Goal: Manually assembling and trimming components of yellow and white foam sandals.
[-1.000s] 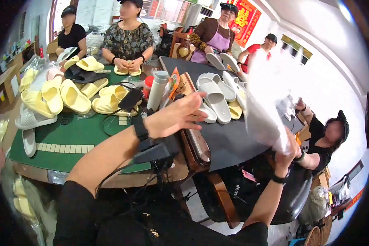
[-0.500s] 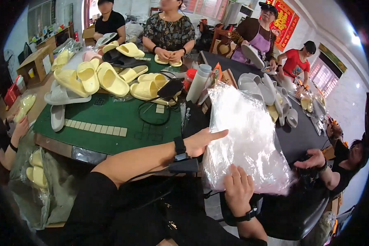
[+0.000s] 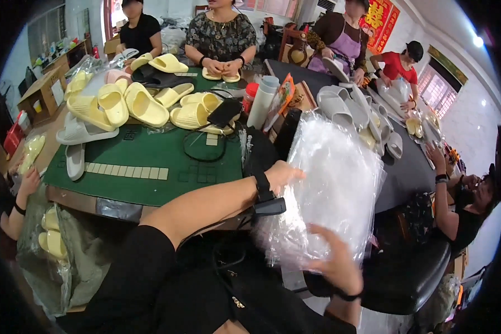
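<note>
A stack of clear plastic bags [image 3: 339,167] stands tilted in front of me, shiny and crinkled. My left hand [image 3: 283,177] reaches in from the left and grips the stack's left edge, thumb on the near face. At the lower right of the bags is my right hand [image 3: 342,264], smeared by motion, its fingers spread apart against the near face. Both wrists wear black bands. The bags' bottom edge is blurred. Beyond the stack's right upper edge lie grey slippers [image 3: 334,103].
Yellow slippers [image 3: 145,104] and grey ones [image 3: 83,131] are heaped on the green table mat [image 3: 139,197], beside a row of cream tiles [image 3: 128,171]. A pale bottle [image 3: 263,103] stands near the dark table [image 3: 401,178]. Co-workers sit around; one [image 3: 222,42] handles yellow slippers.
The bag stack has shifted slightly and lost its strong glare. My left hand has moved a little right and up; my right hand has moved down and right, its fingers spreading. The co-worker at right raised a hand.
</note>
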`<state>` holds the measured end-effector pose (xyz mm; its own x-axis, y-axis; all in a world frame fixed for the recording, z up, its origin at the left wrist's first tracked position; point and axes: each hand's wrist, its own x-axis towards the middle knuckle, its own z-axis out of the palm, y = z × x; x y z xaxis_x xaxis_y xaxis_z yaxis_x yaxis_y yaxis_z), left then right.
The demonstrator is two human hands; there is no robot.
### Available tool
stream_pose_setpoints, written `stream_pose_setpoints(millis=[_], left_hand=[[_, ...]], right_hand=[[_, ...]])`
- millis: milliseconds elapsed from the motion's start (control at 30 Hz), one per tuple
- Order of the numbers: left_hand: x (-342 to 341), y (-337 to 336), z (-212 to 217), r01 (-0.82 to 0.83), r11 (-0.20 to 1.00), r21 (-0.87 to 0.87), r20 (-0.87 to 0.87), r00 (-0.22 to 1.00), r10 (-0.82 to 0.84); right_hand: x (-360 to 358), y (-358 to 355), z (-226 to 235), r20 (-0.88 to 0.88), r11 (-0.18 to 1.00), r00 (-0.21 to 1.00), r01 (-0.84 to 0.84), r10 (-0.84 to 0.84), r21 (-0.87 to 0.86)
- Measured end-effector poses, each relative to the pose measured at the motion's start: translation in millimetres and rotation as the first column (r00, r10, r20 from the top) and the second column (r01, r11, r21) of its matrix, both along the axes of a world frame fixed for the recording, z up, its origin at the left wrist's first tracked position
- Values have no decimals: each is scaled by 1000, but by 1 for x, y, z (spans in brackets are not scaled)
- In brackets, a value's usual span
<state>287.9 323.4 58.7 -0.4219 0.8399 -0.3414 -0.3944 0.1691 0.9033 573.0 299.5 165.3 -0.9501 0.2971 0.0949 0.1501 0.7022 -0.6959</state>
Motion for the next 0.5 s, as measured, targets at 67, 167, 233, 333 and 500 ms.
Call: stream_pose_setpoints(millis=[67, 167, 233, 333, 500], left_hand=[[-2, 1, 8, 60, 998, -37, -104, 993, -63], [4, -6, 3, 84, 974, 213, -103, 993, -63], [16, -13, 27, 140, 989, 49, -172, 977, -129], [24, -1, 16, 241, 970, 25, -347, 912, -218], [5, 0, -22, 165, 985, 46, -297, 944, -144]], right_hand=[[20, 31, 33, -220, 930, 922, 350, -319, 116], [26, 115, 15, -438, 649, 655, 737, -616, 189], [46, 168, -38, -218, 620, 587, 676, -779, -397], [79, 224, -129, -233, 604, 724, 303, -649, -737], [-48, 58, -15, -311, 559, 698, 153, -645, -815]])
